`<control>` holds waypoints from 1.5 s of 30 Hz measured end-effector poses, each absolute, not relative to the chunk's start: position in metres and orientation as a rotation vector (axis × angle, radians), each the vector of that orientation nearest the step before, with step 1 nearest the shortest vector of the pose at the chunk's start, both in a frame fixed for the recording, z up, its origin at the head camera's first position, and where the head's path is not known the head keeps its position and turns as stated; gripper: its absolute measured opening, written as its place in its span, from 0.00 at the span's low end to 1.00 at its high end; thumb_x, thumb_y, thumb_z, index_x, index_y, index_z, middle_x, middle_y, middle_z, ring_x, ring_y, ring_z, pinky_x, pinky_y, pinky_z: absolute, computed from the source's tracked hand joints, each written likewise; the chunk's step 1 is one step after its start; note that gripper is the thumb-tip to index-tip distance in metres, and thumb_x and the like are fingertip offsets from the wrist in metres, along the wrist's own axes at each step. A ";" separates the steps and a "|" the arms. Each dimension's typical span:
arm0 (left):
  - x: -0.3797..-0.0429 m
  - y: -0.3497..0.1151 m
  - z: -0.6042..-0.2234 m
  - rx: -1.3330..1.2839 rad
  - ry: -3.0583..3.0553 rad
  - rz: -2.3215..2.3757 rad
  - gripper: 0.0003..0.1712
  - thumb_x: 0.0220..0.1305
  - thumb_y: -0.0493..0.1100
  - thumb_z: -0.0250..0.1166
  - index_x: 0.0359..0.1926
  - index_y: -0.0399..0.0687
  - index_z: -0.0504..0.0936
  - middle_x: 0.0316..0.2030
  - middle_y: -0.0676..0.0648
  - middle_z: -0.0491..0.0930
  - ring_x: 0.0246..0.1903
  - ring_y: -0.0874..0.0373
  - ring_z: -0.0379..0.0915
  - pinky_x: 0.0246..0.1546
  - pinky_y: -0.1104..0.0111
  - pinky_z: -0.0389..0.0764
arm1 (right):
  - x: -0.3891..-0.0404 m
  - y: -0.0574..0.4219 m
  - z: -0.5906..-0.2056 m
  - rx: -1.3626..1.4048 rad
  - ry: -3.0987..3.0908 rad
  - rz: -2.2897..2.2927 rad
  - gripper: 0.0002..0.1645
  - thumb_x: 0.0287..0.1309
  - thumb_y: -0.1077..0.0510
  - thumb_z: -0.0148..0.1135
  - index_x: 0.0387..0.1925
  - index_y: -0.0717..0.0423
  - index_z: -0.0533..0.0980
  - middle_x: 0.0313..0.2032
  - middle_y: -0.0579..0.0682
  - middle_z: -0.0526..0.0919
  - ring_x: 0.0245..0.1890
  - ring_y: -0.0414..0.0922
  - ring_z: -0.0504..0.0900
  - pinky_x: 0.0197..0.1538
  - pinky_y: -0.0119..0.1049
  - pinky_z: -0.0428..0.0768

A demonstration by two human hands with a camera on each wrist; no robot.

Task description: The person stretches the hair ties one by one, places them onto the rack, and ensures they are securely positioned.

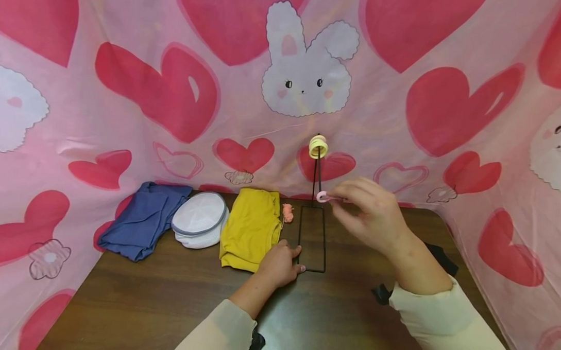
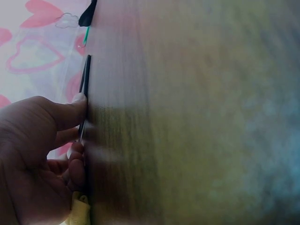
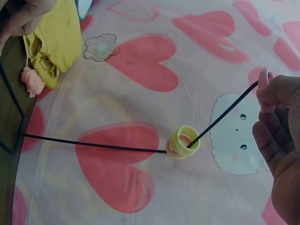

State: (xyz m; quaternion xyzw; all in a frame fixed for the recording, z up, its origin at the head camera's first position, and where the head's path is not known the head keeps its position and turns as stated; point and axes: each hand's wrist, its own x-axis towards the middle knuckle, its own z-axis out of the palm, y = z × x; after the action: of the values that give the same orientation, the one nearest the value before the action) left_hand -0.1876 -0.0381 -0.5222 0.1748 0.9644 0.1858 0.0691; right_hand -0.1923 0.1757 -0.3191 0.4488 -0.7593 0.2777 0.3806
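Observation:
A black wire stand (image 1: 325, 243) with a flat rectangular base stands on the table, its post rising to a long arm that points toward me. Thumb and fingers of my left hand (image 1: 279, 262) grip the base's left side near the front corner. Several yellow and pinkish hair ties (image 1: 318, 147) hang bunched on the arm, at its far end by the post. My right hand (image 1: 372, 211) pinches a pink hair tie (image 3: 267, 101) right at the arm's near tip, where it overlaps the wire's end in the right wrist view.
Left of the stand lie a coral yarn bundle (image 1: 287, 213), folded yellow cloth (image 1: 251, 228), a round white mesh item (image 1: 200, 218) and folded blue cloth (image 1: 144, 219). A black object (image 1: 442, 259) sits beyond my right forearm. Pink heart-patterned fabric (image 1: 379, 127) hangs around the wooden table (image 1: 118, 298).

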 end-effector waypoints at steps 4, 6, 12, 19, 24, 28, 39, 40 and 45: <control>-0.187 -0.037 -0.522 0.525 2.903 0.557 0.35 0.65 0.59 0.72 0.69 0.50 0.79 0.42 0.43 0.78 0.35 0.55 0.72 0.42 0.62 0.79 | -0.197 0.176 -0.319 1.117 -1.971 0.688 0.15 0.49 0.68 0.74 0.41 0.54 0.88 0.38 0.47 0.89 0.39 0.44 0.85 0.43 0.34 0.82; -0.187 -0.037 -0.522 0.530 2.903 0.551 0.35 0.65 0.59 0.72 0.69 0.50 0.79 0.42 0.43 0.78 0.35 0.55 0.72 0.43 0.62 0.79 | -0.200 0.176 -0.320 1.099 -1.998 0.682 0.14 0.51 0.67 0.74 0.41 0.54 0.88 0.38 0.47 0.89 0.39 0.44 0.85 0.44 0.36 0.83; -0.187 -0.037 -0.521 0.528 2.904 0.562 0.35 0.65 0.59 0.72 0.69 0.51 0.79 0.43 0.44 0.78 0.35 0.55 0.72 0.43 0.61 0.79 | -0.216 0.175 -0.325 1.027 -2.042 0.674 0.09 0.53 0.66 0.75 0.38 0.55 0.89 0.38 0.49 0.88 0.41 0.47 0.85 0.46 0.44 0.83; -0.187 -0.037 -0.521 0.539 2.896 0.547 0.35 0.66 0.59 0.71 0.70 0.51 0.79 0.44 0.43 0.78 0.36 0.54 0.72 0.44 0.61 0.79 | -0.239 0.170 -0.330 0.940 -2.034 0.660 0.09 0.55 0.67 0.74 0.39 0.57 0.89 0.38 0.51 0.88 0.37 0.48 0.85 0.40 0.45 0.84; -0.186 -0.037 -0.521 0.548 2.901 0.544 0.35 0.66 0.59 0.71 0.69 0.50 0.79 0.44 0.43 0.79 0.37 0.54 0.73 0.45 0.60 0.79 | -0.254 0.163 -0.333 0.878 -2.039 0.687 0.09 0.56 0.66 0.73 0.40 0.58 0.89 0.39 0.52 0.89 0.36 0.46 0.86 0.41 0.44 0.85; -0.186 -0.037 -0.520 0.548 2.909 0.550 0.35 0.65 0.59 0.72 0.69 0.50 0.79 0.45 0.42 0.79 0.37 0.53 0.74 0.45 0.60 0.80 | -0.266 0.158 -0.334 0.830 -2.046 0.707 0.09 0.56 0.66 0.73 0.41 0.59 0.89 0.39 0.53 0.88 0.36 0.47 0.86 0.43 0.44 0.85; -0.186 -0.034 -0.520 0.554 2.921 0.531 0.35 0.65 0.59 0.71 0.69 0.51 0.80 0.43 0.43 0.79 0.37 0.53 0.74 0.44 0.60 0.80 | -0.291 0.154 -0.341 0.717 -2.089 0.723 0.13 0.57 0.66 0.73 0.45 0.62 0.88 0.42 0.58 0.86 0.41 0.53 0.86 0.49 0.48 0.84; -0.186 -0.034 -0.519 0.554 2.923 0.531 0.35 0.65 0.59 0.72 0.69 0.51 0.80 0.43 0.43 0.79 0.37 0.52 0.74 0.44 0.60 0.80 | -0.292 0.154 -0.342 0.709 -2.096 0.722 0.13 0.58 0.66 0.73 0.46 0.61 0.88 0.43 0.59 0.86 0.43 0.54 0.85 0.51 0.49 0.83; -0.185 -0.034 -0.518 0.540 2.924 0.525 0.35 0.66 0.59 0.71 0.69 0.51 0.80 0.45 0.42 0.79 0.39 0.51 0.76 0.46 0.58 0.80 | -0.284 0.158 -0.345 0.692 -2.121 0.749 0.17 0.56 0.66 0.75 0.48 0.61 0.87 0.47 0.62 0.84 0.49 0.59 0.82 0.56 0.53 0.80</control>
State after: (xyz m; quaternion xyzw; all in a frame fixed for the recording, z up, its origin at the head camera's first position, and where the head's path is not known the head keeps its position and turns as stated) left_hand -0.1853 -0.0342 -0.5182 0.1784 0.9666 0.1735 0.0611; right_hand -0.2841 0.1580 -0.3453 0.2715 -0.8321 0.2939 0.3840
